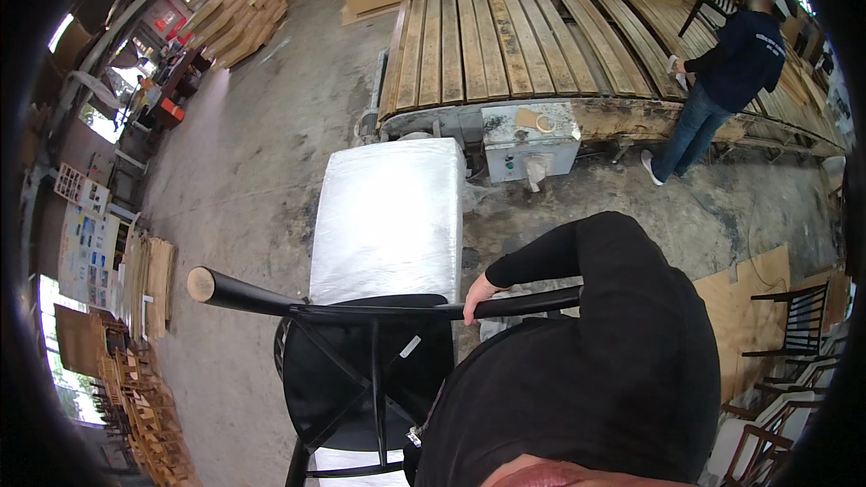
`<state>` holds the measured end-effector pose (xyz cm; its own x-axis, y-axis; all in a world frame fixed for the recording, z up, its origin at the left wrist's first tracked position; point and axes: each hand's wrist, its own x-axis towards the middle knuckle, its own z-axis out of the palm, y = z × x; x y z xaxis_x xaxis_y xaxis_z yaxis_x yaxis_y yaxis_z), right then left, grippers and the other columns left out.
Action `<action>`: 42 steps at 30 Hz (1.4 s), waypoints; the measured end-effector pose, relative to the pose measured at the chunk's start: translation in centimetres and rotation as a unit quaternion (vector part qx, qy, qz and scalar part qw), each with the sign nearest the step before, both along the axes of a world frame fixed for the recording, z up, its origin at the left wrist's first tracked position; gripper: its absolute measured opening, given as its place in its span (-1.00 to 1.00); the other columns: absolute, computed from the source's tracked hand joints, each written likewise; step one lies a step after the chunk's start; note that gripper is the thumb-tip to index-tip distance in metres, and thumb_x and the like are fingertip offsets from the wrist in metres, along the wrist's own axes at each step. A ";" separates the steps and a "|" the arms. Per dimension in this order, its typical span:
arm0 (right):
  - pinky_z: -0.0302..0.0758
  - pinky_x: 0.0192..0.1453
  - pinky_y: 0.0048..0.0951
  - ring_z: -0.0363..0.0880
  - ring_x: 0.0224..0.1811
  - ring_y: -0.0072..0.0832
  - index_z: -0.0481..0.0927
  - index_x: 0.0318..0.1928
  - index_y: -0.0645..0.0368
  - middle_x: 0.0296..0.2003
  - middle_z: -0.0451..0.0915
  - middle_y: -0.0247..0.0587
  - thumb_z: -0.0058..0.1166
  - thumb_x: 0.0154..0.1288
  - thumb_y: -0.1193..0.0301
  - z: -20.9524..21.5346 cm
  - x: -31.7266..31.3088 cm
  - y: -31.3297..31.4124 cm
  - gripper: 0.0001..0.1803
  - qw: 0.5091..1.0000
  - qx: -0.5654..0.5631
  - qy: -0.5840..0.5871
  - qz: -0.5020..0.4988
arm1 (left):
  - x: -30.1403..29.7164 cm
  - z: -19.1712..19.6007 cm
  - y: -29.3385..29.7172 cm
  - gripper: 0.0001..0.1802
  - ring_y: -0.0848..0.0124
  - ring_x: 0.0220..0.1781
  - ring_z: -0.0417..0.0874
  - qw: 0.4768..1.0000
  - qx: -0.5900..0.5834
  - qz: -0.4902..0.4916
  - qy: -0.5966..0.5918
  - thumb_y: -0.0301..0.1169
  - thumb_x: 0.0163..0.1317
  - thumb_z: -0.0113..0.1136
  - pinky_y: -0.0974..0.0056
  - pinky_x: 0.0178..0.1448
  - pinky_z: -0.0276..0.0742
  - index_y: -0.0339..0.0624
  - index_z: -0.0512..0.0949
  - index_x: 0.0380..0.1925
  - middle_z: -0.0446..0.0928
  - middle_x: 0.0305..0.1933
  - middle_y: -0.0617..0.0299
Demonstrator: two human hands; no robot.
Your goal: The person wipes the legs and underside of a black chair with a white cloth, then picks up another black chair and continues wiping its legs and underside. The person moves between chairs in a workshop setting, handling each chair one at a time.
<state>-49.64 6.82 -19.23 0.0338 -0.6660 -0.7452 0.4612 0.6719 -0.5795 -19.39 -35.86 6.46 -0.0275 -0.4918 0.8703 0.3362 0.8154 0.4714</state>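
A black wooden chair [311, 388] is turned over in front of me, the underside of its round seat and its crossed braces showing. A small white label is stuck under the seat. One leg [244, 296] points left, with bare wood at its end. My right hand [480, 296] curls over the black leg on the right side of the chair. Beyond and beneath the chair is a long block wrapped in white film [388, 207]; whether the chair rests on it I cannot tell. My left hand is out of sight.
A slatted wooden conveyor [505, 45] runs across the back, with a grey control box [530, 146] at its near side. A person in dark blue [735, 63] stands beside it; another is partly visible at the top. Chairs [798, 325] stand at right, stacked wooden parts [135, 388] at left.
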 end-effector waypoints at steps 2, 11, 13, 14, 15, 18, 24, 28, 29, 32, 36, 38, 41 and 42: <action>0.47 -0.31 -0.37 0.56 -0.39 -0.52 0.69 -0.34 0.01 -0.40 0.61 -0.38 0.41 0.04 0.07 -0.7 -0.1 -0.7 -0.67 1.000 -0.010 -0.027 -0.013 | 0.7 0.2 0.2 -0.63 0.32 -0.48 0.49 0.984 0.167 0.010 -0.055 -0.33 0.46 -0.06 0.17 -0.34 0.48 -0.16 0.43 -0.58 0.40 -0.58 0.19; 0.52 -0.31 -0.41 0.61 -0.41 -0.48 0.77 -0.35 0.09 -0.39 0.70 -0.30 0.33 0.03 0.30 -2.7 0.2 0.5 -0.82 0.979 -0.058 -0.056 -0.189 | -2.7 2.9 2.9 -0.81 0.36 -0.64 0.43 0.974 0.185 -0.107 0.071 -0.33 0.16 0.21 0.30 -0.50 0.33 -0.11 0.47 -0.56 0.43 -0.66 0.20; 0.48 -0.27 -0.47 0.59 -0.36 -0.56 0.76 -0.35 0.14 -0.39 0.69 -0.35 0.27 0.10 0.29 -3.1 -1.1 1.7 -0.80 0.976 -0.119 -0.020 -0.183 | -5.0 4.6 4.3 -0.83 0.35 -0.64 0.43 0.983 0.150 -0.094 0.056 -0.35 0.15 0.20 0.30 -0.50 0.33 -0.13 0.49 -0.55 0.42 -0.67 0.19; 0.45 -0.25 -0.50 0.58 -0.34 -0.60 0.76 -0.35 0.16 -0.40 0.68 -0.37 0.24 0.14 0.28 -3.1 -2.0 2.4 -0.79 0.978 -0.109 0.015 -0.178 | -6.4 5.4 5.2 -0.84 0.35 -0.63 0.43 0.986 0.133 -0.087 0.050 -0.36 0.14 0.20 0.31 -0.50 0.33 -0.15 0.50 -0.54 0.42 -0.68 0.18; 0.43 -0.22 -0.52 0.57 -0.32 -0.63 0.75 -0.28 0.19 -0.39 0.67 -0.40 0.19 0.18 0.26 -3.1 -3.0 3.3 -0.74 0.978 -0.088 -0.007 -0.190 | -7.7 6.1 6.2 -0.82 0.35 -0.63 0.42 0.983 0.135 -0.113 0.042 -0.35 0.15 0.20 0.30 -0.50 0.33 -0.18 0.52 -0.55 0.42 -0.67 0.17; 0.40 -0.26 -0.51 0.54 -0.35 -0.66 0.74 -0.32 0.12 -0.40 0.64 -0.44 0.20 0.17 0.25 -2.1 -7.0 6.3 -0.78 0.980 -0.108 0.035 -0.161 | -11.6 8.2 9.2 -0.77 0.35 -0.63 0.43 0.989 0.077 -0.123 0.007 -0.30 0.17 0.21 0.30 -0.50 0.32 -0.21 0.53 -0.55 0.45 -0.62 0.15; 0.43 -0.16 -0.43 0.54 -0.23 -0.49 0.76 -0.25 0.13 -0.30 0.65 -0.30 0.33 -0.01 0.13 1.1 -18.8 14.3 -0.61 0.969 -0.068 0.050 -0.234 | -21.6 9.2 14.7 -0.73 0.32 -0.62 0.44 0.989 0.047 -0.131 0.041 -0.28 0.17 0.18 0.25 -0.48 0.36 -0.21 0.55 -0.61 0.43 -0.66 0.15; 0.43 -0.25 -0.44 0.53 -0.33 -0.50 0.74 -0.36 0.15 -0.36 0.65 -0.30 0.33 -0.01 0.18 2.1 -28.1 18.6 -0.70 0.962 -0.059 0.021 -0.268 | -29.8 10.4 16.0 -0.75 0.37 -0.37 0.46 0.949 0.043 -0.290 -0.118 -0.32 0.41 0.01 0.21 -0.10 0.43 -0.26 0.48 -0.39 0.39 -0.51 0.20; 0.43 -0.27 -0.43 0.53 -0.36 -0.50 0.74 -0.36 0.15 -0.36 0.65 -0.30 0.33 0.00 0.19 2.1 -30.0 19.4 -0.70 0.959 -0.053 0.018 -0.279 | -31.6 9.9 16.5 -0.74 0.35 -0.39 0.42 0.960 0.074 -0.248 -0.102 -0.32 0.40 0.00 0.22 -0.11 0.39 -0.21 0.41 -0.45 0.36 -0.52 0.20; 0.43 -0.30 -0.41 0.53 -0.40 -0.48 0.73 -0.35 0.14 -0.37 0.65 -0.29 0.31 0.01 0.22 1.5 -34.5 21.1 -0.73 0.957 -0.031 0.005 -0.287 | -37.5 8.6 17.7 -0.75 0.34 -0.47 0.36 0.971 0.105 -0.190 -0.100 -0.36 0.31 0.02 0.20 -0.19 0.31 -0.13 0.31 -0.55 0.31 -0.57 0.19; 0.44 -0.28 -0.40 0.55 -0.37 -0.48 0.74 -0.32 0.15 -0.35 0.66 -0.30 0.30 0.02 0.23 -0.1 -38.1 22.0 -0.72 0.954 -0.044 0.002 -0.296 | -42.8 7.4 18.9 -0.77 0.34 -0.46 0.41 0.970 0.113 -0.195 -0.093 -0.34 0.27 0.06 0.20 -0.17 0.32 -0.15 0.34 -0.53 0.35 -0.57 0.19; 0.46 -0.27 -0.39 0.57 -0.36 -0.47 0.75 -0.30 0.17 -0.35 0.67 -0.28 0.31 0.01 0.24 -0.9 -39.3 22.1 -0.71 0.951 -0.041 -0.011 -0.305 | -44.4 6.7 19.1 -0.78 0.33 -0.50 0.40 0.968 0.110 -0.201 -0.103 -0.33 0.25 0.06 0.21 -0.19 0.32 -0.14 0.34 -0.53 0.35 -0.59 0.19; 0.48 -0.29 -0.34 0.59 -0.38 -0.44 0.74 -0.31 0.22 -0.35 0.68 -0.23 0.35 -0.04 0.23 -1.7 -40.6 22.1 -0.67 0.950 -0.032 -0.012 -0.311 | -45.2 5.6 19.4 -0.69 0.28 -0.43 0.46 0.958 0.081 -0.230 -0.153 -0.27 0.33 -0.02 0.13 -0.05 0.38 -0.22 0.40 -0.54 0.37 -0.55 0.15; 0.48 -0.30 -0.33 0.59 -0.38 -0.43 0.74 -0.32 0.24 -0.36 0.69 -0.21 0.36 -0.06 0.23 -1.8 -40.8 22.2 -0.65 0.952 -0.017 -0.015 -0.306 | -45.1 5.3 19.6 -0.70 0.27 -0.44 0.48 0.973 0.084 -0.170 -0.133 -0.25 0.31 0.00 0.12 -0.02 0.41 -0.20 0.39 -0.55 0.38 -0.56 0.14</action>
<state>-90.40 28.98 -21.07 -0.3467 -0.5914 -0.7280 0.7768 0.2541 -0.5763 -64.44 -16.26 11.71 -0.4274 -0.5485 0.7187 0.4212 0.5826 0.6951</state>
